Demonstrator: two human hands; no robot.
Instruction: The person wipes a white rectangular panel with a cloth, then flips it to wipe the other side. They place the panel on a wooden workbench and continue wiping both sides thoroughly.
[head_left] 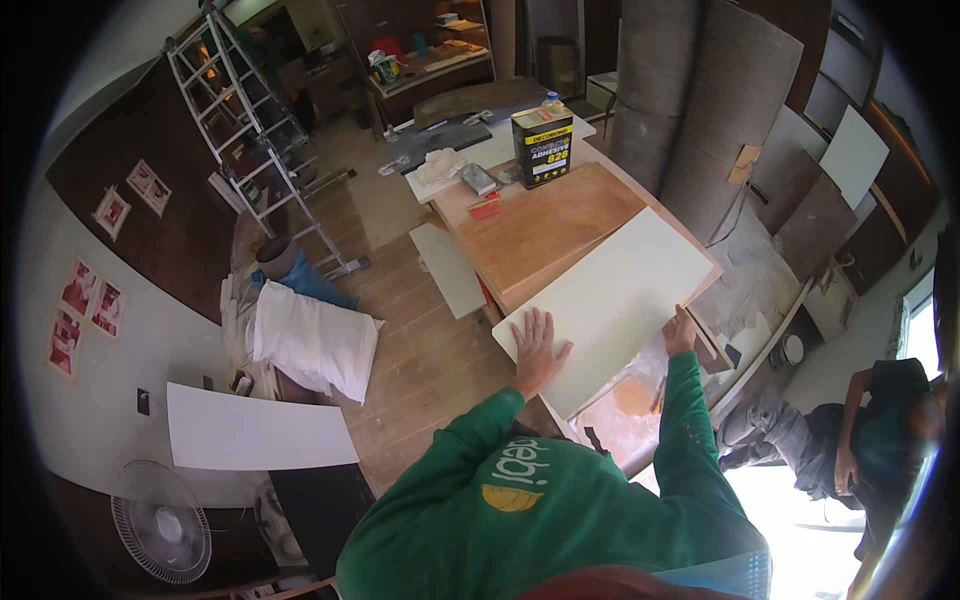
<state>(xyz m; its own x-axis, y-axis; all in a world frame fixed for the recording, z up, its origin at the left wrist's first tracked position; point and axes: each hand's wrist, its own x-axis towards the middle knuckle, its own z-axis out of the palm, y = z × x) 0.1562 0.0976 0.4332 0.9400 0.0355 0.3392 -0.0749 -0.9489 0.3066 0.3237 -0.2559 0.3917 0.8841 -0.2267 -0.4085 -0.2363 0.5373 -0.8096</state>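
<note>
A white rectangular panel [622, 288] lies slantwise over a brown wooden board [550, 232] on the workbench. My left hand [540, 348] rests flat on the panel's left part with its fingers spread. At the right edge of the same panel, my right hand [679, 331] is closed round the rim, its fingertips partly hidden. Beyond the panel stands a black and yellow rectangular adhesive can [543, 150]. Left of the can are a grey block-shaped thing [479, 180], a small red flat tool [486, 206] and a crumpled whitish cloth [440, 168].
A stepladder [262, 150] stands far left, with a stuffed white sack [312, 338] nearer me. A fan [162, 520] is at lower left. Large curled sheets [680, 110] rise beyond the bench's right side. Another person [870, 430] is at the right.
</note>
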